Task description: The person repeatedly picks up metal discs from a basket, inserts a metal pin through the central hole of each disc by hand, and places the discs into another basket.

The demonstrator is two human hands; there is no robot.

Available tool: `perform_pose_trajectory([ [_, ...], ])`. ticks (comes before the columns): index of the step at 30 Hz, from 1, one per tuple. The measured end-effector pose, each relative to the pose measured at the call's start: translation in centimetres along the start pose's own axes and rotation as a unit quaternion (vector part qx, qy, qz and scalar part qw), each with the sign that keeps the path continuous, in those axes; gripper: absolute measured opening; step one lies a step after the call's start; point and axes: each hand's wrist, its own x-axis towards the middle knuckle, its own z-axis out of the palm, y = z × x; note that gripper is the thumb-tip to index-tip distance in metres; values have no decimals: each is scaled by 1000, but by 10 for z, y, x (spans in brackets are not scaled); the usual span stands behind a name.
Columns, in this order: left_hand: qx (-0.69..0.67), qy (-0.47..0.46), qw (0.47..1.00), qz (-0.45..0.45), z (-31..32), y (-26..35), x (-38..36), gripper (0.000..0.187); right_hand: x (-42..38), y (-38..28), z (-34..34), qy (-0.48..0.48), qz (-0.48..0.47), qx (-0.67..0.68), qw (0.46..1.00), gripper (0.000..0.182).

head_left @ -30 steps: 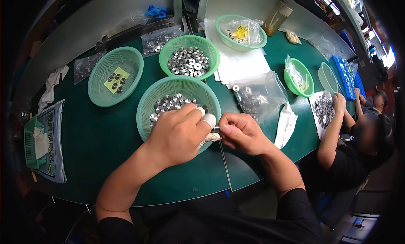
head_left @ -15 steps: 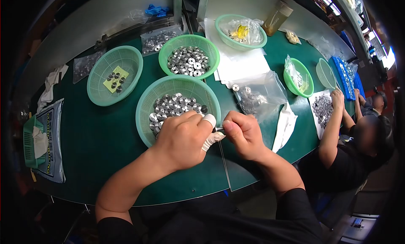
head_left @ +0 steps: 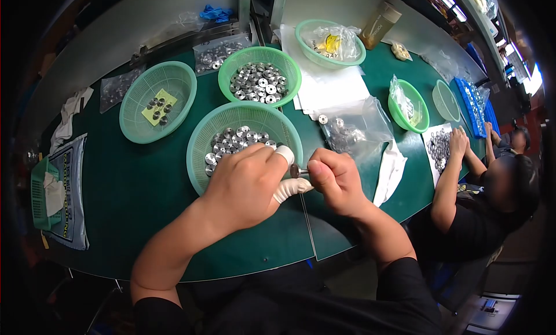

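Note:
My left hand [head_left: 246,184], with white finger cots on two fingertips, and my right hand [head_left: 336,178] meet over the near rim of a green basket [head_left: 200,144] that holds several small round metal parts. Between the fingertips of both hands sits one small metal part [head_left: 296,171]. My right hand's fingers are curled tightly around it; my left pinches it from the other side.
Two more green baskets [head_left: 130,112] [head_left: 229,68] with metal parts stand behind, and another [head_left: 304,42] holds a yellow bag. A clear bag of parts [head_left: 353,129] and a white cloth [head_left: 391,170] lie to the right. A co-worker's arm [head_left: 449,175] works at far right.
Both hands stayed together at the basket's near rim, shifting slightly; the small metal part now shows more clearly between the fingertips. The co-worker's hands moved a little.

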Motion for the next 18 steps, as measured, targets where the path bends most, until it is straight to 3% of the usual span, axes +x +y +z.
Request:
perform_pose_trajectory([
  [3, 101, -18, 993, 49, 1, -5, -4, 19, 0, 2, 0, -25, 36, 40, 998, 34],
  [10, 87, -46, 993, 67, 1, -7, -2, 13, -1, 0, -1, -49, 56, 26, 997, 35],
  [18, -111, -91, 988, -49, 5, -8, -5, 17, -3, -9, 6, 24, -96, -124, 987, 20],
])
